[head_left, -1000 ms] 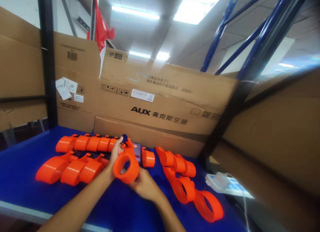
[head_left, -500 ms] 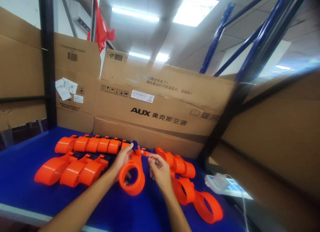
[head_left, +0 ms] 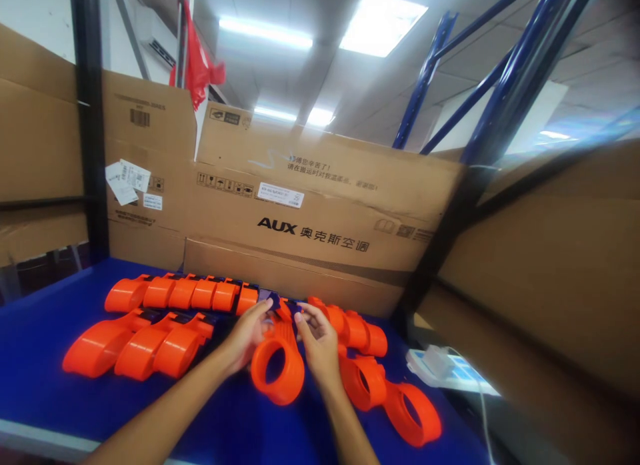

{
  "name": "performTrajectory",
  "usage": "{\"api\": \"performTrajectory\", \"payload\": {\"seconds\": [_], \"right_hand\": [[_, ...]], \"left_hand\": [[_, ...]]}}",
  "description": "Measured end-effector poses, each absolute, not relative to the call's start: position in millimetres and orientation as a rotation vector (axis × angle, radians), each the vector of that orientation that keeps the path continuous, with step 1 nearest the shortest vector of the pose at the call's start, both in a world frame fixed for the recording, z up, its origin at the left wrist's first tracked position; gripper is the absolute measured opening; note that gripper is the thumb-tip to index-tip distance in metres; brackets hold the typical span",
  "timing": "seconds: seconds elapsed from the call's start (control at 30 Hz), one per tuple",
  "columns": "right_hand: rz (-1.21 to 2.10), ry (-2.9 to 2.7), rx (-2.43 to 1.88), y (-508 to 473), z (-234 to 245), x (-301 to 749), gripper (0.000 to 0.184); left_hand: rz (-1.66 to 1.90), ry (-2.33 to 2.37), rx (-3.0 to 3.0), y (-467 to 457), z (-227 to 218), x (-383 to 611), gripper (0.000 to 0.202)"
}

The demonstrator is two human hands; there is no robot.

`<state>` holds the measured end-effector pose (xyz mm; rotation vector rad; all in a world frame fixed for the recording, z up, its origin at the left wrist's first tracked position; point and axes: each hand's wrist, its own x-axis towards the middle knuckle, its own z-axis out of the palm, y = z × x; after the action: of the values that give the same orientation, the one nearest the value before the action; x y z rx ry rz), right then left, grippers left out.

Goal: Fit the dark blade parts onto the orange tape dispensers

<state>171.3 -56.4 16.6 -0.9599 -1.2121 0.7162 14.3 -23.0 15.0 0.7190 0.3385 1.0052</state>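
Observation:
An orange tape dispenser (head_left: pixel 277 388) with a round, hollow hub is held up above the table, its hub hanging low and its head at the top. My left hand (head_left: pixel 250 335) is closed around the dispenser's head from the left, the thumb by a dark blue part (head_left: pixel 274 300). On the other side my right hand (head_left: pixel 317 338) pinches a small dark blue piece (head_left: pixel 297 309) at the dispenser's head. Whether that piece is fixed to the dispenser is too small to tell. My fingers hide much of the head.
Orange dispensers stand in two rows on the blue table (head_left: pixel 40 318) at left, such as one (head_left: pixel 97 348) in front. More dispensers (head_left: pixel 415 415) lie at right. A white power strip (head_left: pixel 450 371) with a cable is beyond them. Cardboard (head_left: pixel 225 211) walls the back, between dark posts (head_left: pixel 440 245).
The dispenser has shifted slightly right and down in view. My right index finger, stretched toward its head before, is now bent with the thumb around a dark blue piece.

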Motion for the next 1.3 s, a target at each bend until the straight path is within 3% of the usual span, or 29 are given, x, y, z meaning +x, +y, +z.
{"api": "performTrajectory", "payload": {"seconds": [0.3,0.5,0.83,1.3], "right_hand": [[0.960,-1.222,-0.875,-52,9,161,0.053],[0.858,-1.221,-0.883,-52,19,177,0.047],[0.842,-1.330,-0.882,-63,29,181,0.040],[0.825,-1.417,-0.881,-63,28,178,0.046]], "left_hand": [[1.093,0.382,0.674,-19,14,13,0.040],[1.273,0.484,0.671,-15,10,13,0.030],[1.302,0.460,0.892,-24,13,11,0.042],[1.334,0.396,0.878,-24,14,9,0.046]]}}
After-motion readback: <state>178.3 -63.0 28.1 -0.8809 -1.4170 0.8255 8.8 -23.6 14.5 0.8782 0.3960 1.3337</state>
